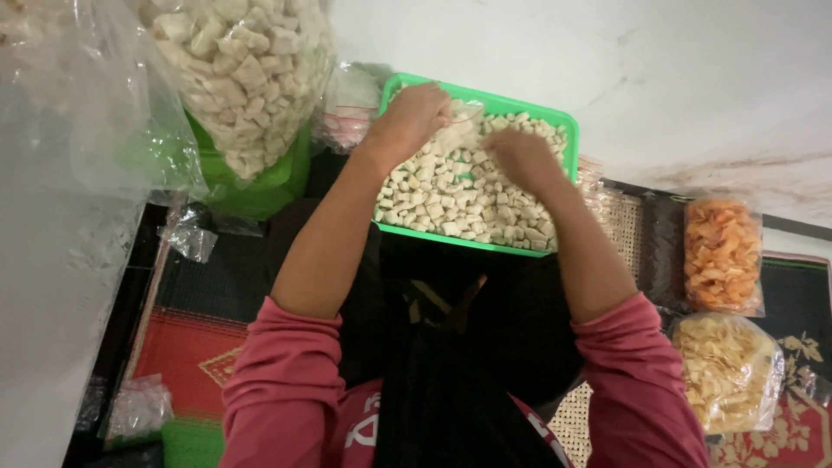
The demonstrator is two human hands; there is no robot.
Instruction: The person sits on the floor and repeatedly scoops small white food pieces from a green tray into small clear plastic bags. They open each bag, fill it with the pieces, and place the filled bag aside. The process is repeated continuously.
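My left hand (412, 117) pinches a small clear bag (459, 130) over the green tray (568, 139); my right hand (520, 160) scoops white cracker pieces (442, 195), grip unclear. Tray mostly full; bagging barely begun, I judge.

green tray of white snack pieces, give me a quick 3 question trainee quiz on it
1. True or false: both hands are over the green tray.
2. Which hand holds a small clear bag? A) left hand B) right hand
3. Fill in: the sealed bag of orange crackers lies on the person's ____ side.

Key: 1 true, both reach into the white pieces. 2 A, with its fingers closed on the bag. 3 right, above a bag of pale yellow crackers.
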